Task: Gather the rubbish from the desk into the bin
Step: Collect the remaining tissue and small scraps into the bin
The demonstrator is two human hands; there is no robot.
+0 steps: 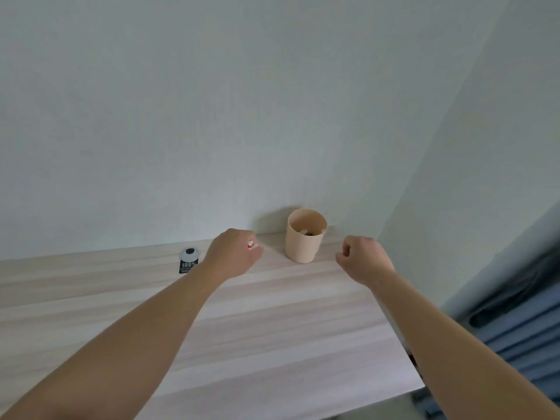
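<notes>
A small beige bin (304,237) stands upright at the back of the pale wooden desk (272,322), against the wall, with bits of rubbish inside it. My left hand (235,253) hovers just left of the bin, its fingers curled round a small red-and-white scrap (251,245). My right hand (360,259) hangs to the right of the bin, fingers curled in, with nothing visible in it. A black-and-silver wrapper (188,261) printed "100%" lies on the desk behind my left wrist.
The wall rises directly behind the desk. The desk's right edge runs close under my right forearm. Blue folded fabric (521,322) lies beyond that edge, lower right.
</notes>
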